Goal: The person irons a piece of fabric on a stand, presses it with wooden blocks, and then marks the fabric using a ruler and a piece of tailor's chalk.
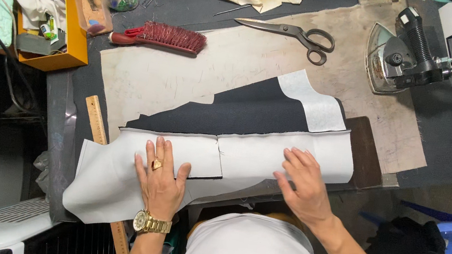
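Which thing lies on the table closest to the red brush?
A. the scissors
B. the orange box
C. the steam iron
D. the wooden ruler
B. The orange box stands just left of the red brush, near its handle, while the scissors, wooden ruler and steam iron lie farther off.

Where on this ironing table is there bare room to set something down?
Bare pressing cloth lies between the red brush, the scissors and the dark fabric. Another patch sits below the iron. The near edge is crowded: both hands, left and right, press white pieces.
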